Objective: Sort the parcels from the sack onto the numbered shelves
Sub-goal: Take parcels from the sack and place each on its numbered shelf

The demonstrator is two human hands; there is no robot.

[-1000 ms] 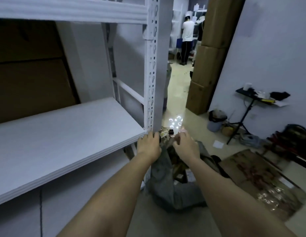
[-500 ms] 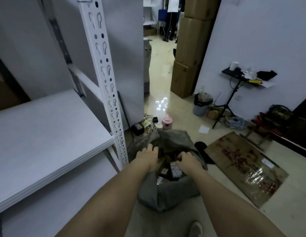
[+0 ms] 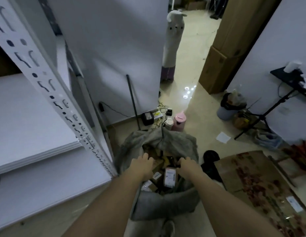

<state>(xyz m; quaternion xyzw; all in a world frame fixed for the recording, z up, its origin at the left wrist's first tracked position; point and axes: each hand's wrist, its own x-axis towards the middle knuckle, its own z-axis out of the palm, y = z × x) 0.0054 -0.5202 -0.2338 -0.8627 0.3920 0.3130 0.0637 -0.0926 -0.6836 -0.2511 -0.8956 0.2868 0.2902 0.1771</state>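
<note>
Both hands reach into the open mouth of a grey sack (image 3: 166, 202) on the floor. The left hand (image 3: 143, 165) hovers over the parcels with its fingers loosely spread, its grip released on nothing. The right hand (image 3: 188, 166) has its fingers curled down at the top edge of a brown parcel with a white label (image 3: 169, 177); whether that grip has actually closed on it is hard to tell in the dim, blurred view. More small labelled parcels (image 3: 152, 181) lie packed inside the sack, just beside the labelled one. To the left stands a white shelf unit, its slotted upright (image 3: 63, 106) just beside the sack and a bare shelf board (image 3: 29, 120) behind it. A pink jug (image 3: 179, 123) sits on the floor beyond the sack, and a flattened cardboard sheet (image 3: 260, 185) lies to the right.
</note>
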